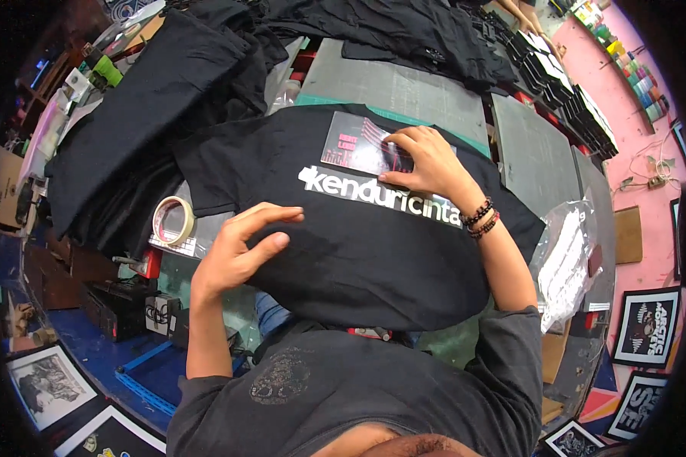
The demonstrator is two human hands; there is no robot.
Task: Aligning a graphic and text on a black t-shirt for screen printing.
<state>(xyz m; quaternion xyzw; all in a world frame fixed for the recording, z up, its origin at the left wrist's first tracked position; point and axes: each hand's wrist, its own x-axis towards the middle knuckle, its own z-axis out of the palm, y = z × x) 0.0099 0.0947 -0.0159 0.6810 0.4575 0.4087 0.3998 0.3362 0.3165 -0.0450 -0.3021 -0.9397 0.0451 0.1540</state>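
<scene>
A black T-shirt lies spread in front of me, with a band of white printed lettering across it. Just above the lettering rests a thin glossy sheet with pink printing. My right hand is over this sheet, fingers spread and thumb apart near its lower edge. Beaded bracelets circle that wrist. Over the shirt's left part my left hand hovers with fingers stretched out and thumb apart, holding nothing. The right palm hides part of the sheet and lettering.
A roll of tape lies left of the shirt. Folded black garments are heaped at far left, more at the back. Grey flat boards stand beyond the shirt. A clear plastic bag lies right. Another person's arm shows far right.
</scene>
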